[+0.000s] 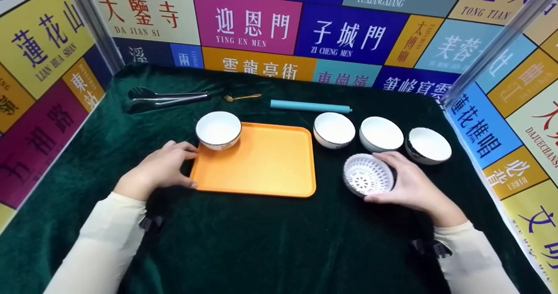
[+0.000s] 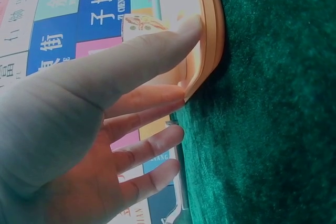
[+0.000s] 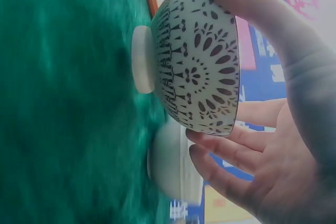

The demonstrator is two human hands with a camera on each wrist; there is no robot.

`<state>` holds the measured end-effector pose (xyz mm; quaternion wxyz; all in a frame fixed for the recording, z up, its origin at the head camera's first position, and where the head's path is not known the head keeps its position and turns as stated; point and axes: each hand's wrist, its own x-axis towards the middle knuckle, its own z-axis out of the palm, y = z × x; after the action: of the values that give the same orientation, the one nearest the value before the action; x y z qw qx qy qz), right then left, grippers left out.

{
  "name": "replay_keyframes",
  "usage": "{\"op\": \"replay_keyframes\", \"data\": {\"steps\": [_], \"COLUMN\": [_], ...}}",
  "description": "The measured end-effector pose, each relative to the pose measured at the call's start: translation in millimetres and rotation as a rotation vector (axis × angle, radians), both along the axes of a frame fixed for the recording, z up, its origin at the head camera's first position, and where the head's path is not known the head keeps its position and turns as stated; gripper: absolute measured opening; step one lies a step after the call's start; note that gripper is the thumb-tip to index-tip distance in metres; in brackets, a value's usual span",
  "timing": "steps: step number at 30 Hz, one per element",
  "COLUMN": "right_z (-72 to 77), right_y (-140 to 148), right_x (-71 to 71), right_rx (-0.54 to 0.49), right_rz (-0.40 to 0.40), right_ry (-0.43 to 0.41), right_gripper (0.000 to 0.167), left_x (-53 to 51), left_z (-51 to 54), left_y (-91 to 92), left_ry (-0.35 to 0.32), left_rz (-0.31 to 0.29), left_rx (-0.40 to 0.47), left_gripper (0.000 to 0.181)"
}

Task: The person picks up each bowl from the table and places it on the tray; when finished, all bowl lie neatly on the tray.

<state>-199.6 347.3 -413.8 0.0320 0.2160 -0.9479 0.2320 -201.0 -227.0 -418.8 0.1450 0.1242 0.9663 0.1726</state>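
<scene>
My left hand [image 1: 163, 167] touches the left edge of an orange tray [image 1: 279, 194], its thumb and fingertips set apart along the rim. In the left wrist view the thumb [image 2: 142, 59] lies against the rim and the other fingers are mostly straight. A white bowl [image 1: 218, 130] with a dark rim sits in the tray's back left corner. My right hand [image 1: 405, 180] grips a patterned bowl [image 1: 368, 174] by its sides, to the right of the tray. Its outside [image 3: 202, 61] carries dark petal shapes. Whether its foot touches the cloth I cannot tell.
Behind the patterned bowl stand a white bowl [image 1: 334, 128], another white bowl [image 1: 381, 133] and a dark-patterned bowl [image 1: 429, 145]. Along the back lie tongs [image 1: 170, 97], a small golden fork or spoon [image 1: 243, 97] and a blue rod [image 1: 309, 106]. Printed panels [image 1: 248, 21] enclose the green cloth.
</scene>
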Motion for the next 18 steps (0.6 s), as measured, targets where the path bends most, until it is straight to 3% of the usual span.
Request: {"op": "replay_keyframes", "data": {"steps": [18], "right_z": [-7.3], "right_y": [-119], "right_x": [-13.3], "right_rx": [-0.161], "right_rz": [0.15], "right_ry": [0.006], "right_gripper": [0.115], "left_x": [-0.4], "left_z": [0.0], "left_y": [-1.1], "left_ry": [0.026], "left_rz": [-0.007], "left_rx": [-0.015], "left_gripper": [0.074]}}
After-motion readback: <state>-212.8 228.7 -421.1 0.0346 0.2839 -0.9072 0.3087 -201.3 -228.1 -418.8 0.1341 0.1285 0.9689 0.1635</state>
